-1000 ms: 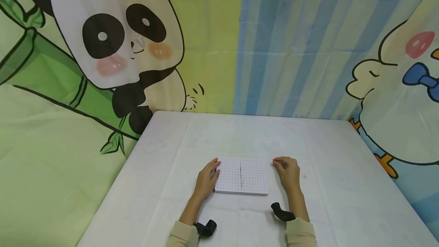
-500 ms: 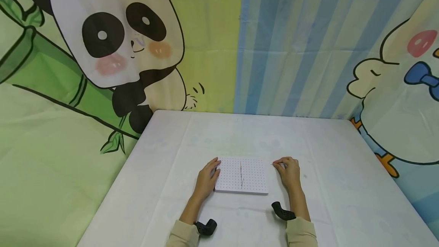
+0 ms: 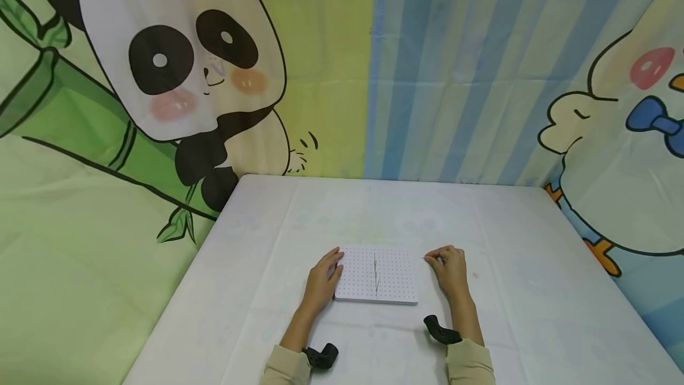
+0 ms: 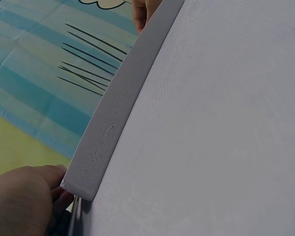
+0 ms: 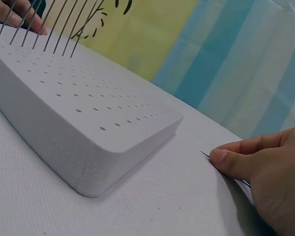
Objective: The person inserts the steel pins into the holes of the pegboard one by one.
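Note:
A thick white board [image 3: 395, 278] with rows of small holes lies on the white table. Several long thin metal needles [image 5: 51, 27] stand in one row of holes, some leaning. My left hand [image 3: 320, 281] holds the board's left edge, fingertips at its far left corner. Beneath those fingers, thin shiny metal [image 4: 76, 214] shows at the board's corner in the left wrist view. To the right of the board, my right hand [image 3: 449, 269] pinches a needle [image 5: 204, 154] between thumb and index finger. Its point sticks out toward the board, and its other end shows behind the thumb.
The white table [image 3: 513, 290] extends around the board on all sides. Behind it hangs a printed cloth [image 3: 326, 76] with a panda and stripes. A black wrist mount [image 3: 322, 356] sits on the left forearm, another mount [image 3: 440, 330] on the right.
The needle's point now shows farther out from my right fingertips toward the board. My right hand has shifted very slightly left; the left hand and board stay put.

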